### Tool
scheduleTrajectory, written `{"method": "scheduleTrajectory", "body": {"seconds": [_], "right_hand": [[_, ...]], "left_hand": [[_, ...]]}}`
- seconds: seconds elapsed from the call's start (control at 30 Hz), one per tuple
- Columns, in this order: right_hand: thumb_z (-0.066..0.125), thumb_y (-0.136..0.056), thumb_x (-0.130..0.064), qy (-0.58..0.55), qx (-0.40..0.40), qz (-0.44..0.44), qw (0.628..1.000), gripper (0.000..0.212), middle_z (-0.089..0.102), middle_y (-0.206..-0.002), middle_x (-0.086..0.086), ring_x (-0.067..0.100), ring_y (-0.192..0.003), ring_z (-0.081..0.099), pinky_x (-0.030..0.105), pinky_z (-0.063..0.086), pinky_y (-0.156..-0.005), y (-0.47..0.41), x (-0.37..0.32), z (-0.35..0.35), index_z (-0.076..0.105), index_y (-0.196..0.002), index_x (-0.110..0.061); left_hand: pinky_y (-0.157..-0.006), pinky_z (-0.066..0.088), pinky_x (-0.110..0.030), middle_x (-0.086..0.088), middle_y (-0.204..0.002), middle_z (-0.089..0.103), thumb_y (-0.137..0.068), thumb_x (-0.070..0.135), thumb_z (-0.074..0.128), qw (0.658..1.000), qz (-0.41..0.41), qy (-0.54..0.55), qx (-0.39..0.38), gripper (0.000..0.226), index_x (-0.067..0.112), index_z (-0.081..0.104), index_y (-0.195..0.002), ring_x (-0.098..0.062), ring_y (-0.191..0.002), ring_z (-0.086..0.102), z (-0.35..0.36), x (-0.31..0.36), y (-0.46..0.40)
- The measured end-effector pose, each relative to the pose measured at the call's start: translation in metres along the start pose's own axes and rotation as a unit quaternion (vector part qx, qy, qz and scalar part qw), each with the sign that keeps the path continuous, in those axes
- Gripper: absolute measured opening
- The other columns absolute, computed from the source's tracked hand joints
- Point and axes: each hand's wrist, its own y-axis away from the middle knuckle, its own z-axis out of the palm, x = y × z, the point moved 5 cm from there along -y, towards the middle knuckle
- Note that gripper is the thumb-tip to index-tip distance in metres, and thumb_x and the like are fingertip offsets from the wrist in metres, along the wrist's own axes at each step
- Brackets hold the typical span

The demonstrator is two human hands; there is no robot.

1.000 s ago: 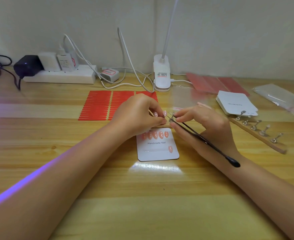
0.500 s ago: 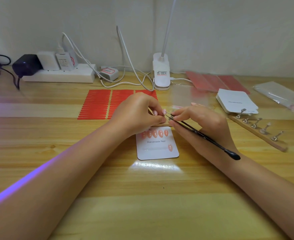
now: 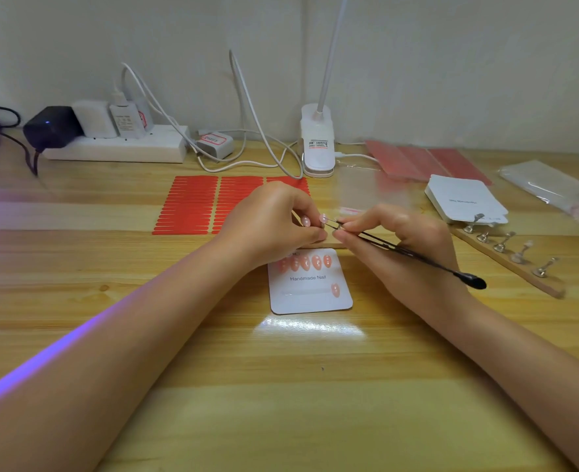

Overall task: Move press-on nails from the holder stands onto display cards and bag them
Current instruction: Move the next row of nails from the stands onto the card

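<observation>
Your right hand (image 3: 397, 243) pinches black tweezers (image 3: 404, 250) shut, their tips meeting a pale nail (image 3: 323, 218) at your left hand (image 3: 274, 226), whose curled fingers seem to steady a stand you likely brace so the nail lifts cleanly; the stand itself is mostly hidden. At 6 o'clock from the grip lies the card (image 3: 310, 287), five nails in its top row and one below, kept close for short transfers. At 3 o'clock sits a wooden holder (image 3: 509, 260); spare cards (image 3: 463, 199) lie at 2 o'clock.
</observation>
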Motion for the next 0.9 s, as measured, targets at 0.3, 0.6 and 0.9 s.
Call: {"method": "scheduleTrajectory", "body": {"seconds": [0.3, 0.6, 0.9], "right_hand": [[0.075, -0.075, -0.008, -0.106, 0.057, 0.064, 0.991, 0.016, 0.064, -0.079, -0.018, -0.004, -0.081, 0.063, 0.006, 0.044, -0.073, 0.002, 0.004, -0.005, 0.065, -0.077, -0.02], [0.074, -0.077, -0.011, -0.173, 0.049, 0.136, 0.974, 0.017, 0.07, -0.077, -0.013, 0.001, -0.073, 0.066, 0.013, 0.048, -0.069, 0.001, 0.011, -0.004, 0.066, -0.071, -0.025], [0.073, -0.078, -0.013, -0.242, 0.067, 0.185, 0.95, 0.018, 0.07, -0.065, -0.011, 0.001, -0.062, 0.062, 0.012, 0.047, -0.061, 0.001, 0.018, -0.003, 0.064, -0.066, -0.023]], "left_hand": [[-0.056, 0.036, -0.023, 0.019, -0.058, 0.052, -0.075, 0.027, 0.075, 1.0, -0.006, 0.006, 0.001, 0.013, 0.03, 0.063, -0.068, 0.004, -0.056, 0.047, 0.0, 0.0, 0.0], [-0.058, 0.039, -0.024, 0.018, -0.062, 0.054, -0.076, 0.027, 0.074, 1.0, -0.005, 0.003, -0.005, 0.013, 0.029, 0.064, -0.068, 0.001, -0.059, 0.05, 0.0, 0.001, 0.0], [-0.062, 0.042, -0.025, 0.017, -0.063, 0.055, -0.076, 0.025, 0.074, 1.0, -0.011, 0.008, -0.009, 0.02, 0.031, 0.061, -0.063, -0.001, -0.06, 0.05, 0.0, 0.001, 0.0]]}}
